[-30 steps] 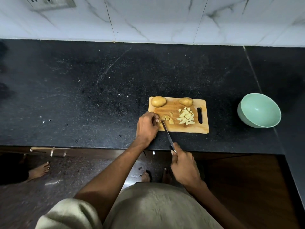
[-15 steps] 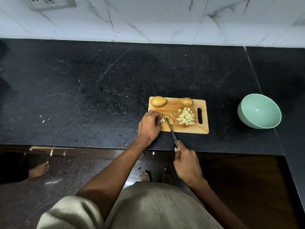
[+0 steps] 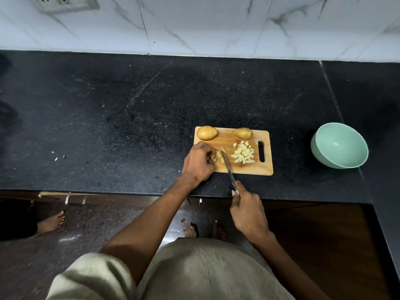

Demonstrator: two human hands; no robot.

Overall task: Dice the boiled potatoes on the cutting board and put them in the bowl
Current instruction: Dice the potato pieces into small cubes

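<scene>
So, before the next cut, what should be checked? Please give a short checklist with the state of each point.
1. Right hand grips the knife firmly: ok.
2. Left hand holds the potatoes being cut: ok.
3. Left fingertips are away from the blade: cannot tell, they are curled very near it.
4. Board lies fully on the counter: ok.
5. Diced pile leaves room for cutting: ok, it lies apart near the handle slot.
6. Bowl is ready: ok, it is empty beside the board; two whole potatoes wait at the far edge.
</scene>
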